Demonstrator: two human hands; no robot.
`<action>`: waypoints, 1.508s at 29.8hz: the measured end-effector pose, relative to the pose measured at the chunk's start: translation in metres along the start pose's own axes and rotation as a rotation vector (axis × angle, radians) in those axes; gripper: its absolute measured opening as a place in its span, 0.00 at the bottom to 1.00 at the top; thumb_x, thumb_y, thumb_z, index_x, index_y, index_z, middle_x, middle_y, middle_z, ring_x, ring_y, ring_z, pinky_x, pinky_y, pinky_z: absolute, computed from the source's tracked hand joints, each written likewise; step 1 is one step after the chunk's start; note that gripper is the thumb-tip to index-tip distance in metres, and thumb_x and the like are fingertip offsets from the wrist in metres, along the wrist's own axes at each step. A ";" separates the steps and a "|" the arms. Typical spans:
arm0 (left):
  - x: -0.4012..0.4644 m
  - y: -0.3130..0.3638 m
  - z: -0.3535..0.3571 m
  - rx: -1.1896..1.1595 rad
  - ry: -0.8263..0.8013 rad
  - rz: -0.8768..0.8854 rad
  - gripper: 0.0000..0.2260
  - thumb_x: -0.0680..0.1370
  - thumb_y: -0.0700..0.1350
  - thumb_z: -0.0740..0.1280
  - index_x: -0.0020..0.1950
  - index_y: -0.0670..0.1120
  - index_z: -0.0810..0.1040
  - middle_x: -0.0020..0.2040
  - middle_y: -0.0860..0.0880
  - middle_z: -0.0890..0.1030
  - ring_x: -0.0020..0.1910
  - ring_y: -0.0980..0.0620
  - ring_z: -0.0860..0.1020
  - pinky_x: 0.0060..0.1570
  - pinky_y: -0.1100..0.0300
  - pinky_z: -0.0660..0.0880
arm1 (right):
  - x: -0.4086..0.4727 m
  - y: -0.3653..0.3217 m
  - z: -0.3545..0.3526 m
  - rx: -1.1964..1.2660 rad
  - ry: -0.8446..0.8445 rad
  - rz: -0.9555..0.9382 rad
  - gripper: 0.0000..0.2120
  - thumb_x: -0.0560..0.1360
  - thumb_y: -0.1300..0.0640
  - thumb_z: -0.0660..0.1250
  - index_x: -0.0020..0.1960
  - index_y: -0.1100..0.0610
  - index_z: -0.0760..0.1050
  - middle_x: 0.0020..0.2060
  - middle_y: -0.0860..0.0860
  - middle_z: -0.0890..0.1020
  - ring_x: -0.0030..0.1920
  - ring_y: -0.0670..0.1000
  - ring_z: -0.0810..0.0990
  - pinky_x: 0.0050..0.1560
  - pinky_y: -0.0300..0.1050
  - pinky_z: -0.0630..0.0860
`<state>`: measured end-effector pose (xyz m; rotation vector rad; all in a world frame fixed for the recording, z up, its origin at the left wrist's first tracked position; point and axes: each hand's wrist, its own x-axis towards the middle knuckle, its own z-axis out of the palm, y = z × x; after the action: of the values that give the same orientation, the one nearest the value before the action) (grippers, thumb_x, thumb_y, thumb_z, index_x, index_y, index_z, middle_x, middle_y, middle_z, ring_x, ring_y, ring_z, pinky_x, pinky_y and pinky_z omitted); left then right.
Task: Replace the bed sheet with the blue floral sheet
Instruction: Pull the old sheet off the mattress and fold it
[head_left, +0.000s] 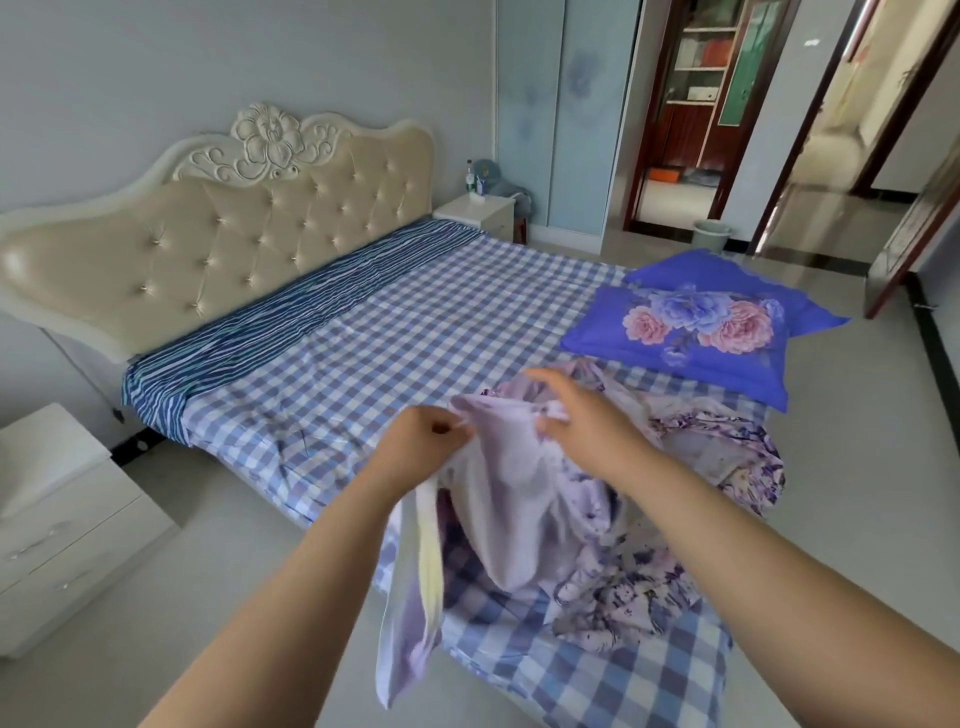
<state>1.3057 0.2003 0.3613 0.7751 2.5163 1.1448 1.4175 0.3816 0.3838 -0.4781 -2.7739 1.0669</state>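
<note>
A pale lilac sheet with a blue and purple floral print (613, 571) lies bunched at the foot corner of the bed. My left hand (415, 441) grips its lifted edge, and a fold hangs down from that hand. My right hand (576, 410) pinches the same edge a little further right. Under it, a blue and white checked sheet (405, 332) covers the mattress, with a dark blue striped cloth (291, 317) along the head end.
Two blue pillows with pink and blue flowers (696, 327) lie on the bed's right side. A cream tufted headboard (218, 234) stands behind. White nightstands sit at the left (62, 525) and far right (478, 213). A bin (711, 234) stands by the open door.
</note>
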 end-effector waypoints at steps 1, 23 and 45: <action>-0.001 0.008 0.005 0.014 -0.046 0.088 0.15 0.77 0.47 0.68 0.34 0.38 0.75 0.29 0.48 0.68 0.28 0.56 0.63 0.29 0.65 0.59 | -0.005 -0.013 0.008 -0.020 -0.121 -0.049 0.28 0.78 0.57 0.63 0.72 0.39 0.57 0.52 0.51 0.80 0.38 0.53 0.79 0.35 0.46 0.75; -0.011 -0.090 0.021 0.183 0.329 -0.261 0.09 0.74 0.34 0.58 0.45 0.47 0.74 0.40 0.48 0.75 0.42 0.43 0.75 0.37 0.56 0.67 | 0.014 -0.033 -0.026 0.155 0.521 -0.062 0.08 0.76 0.62 0.64 0.50 0.53 0.79 0.50 0.53 0.80 0.45 0.47 0.75 0.38 0.34 0.66; -0.067 -0.223 -0.010 -0.966 0.270 -0.696 0.11 0.79 0.49 0.65 0.44 0.41 0.75 0.32 0.47 0.73 0.29 0.53 0.68 0.23 0.68 0.69 | 0.041 0.014 -0.044 0.321 0.791 0.188 0.07 0.76 0.58 0.65 0.52 0.59 0.79 0.43 0.51 0.79 0.44 0.50 0.76 0.45 0.40 0.69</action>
<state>1.2760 0.0346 0.1998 -0.4778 1.7335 1.9254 1.3928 0.4326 0.4071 -0.8900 -1.8646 1.0315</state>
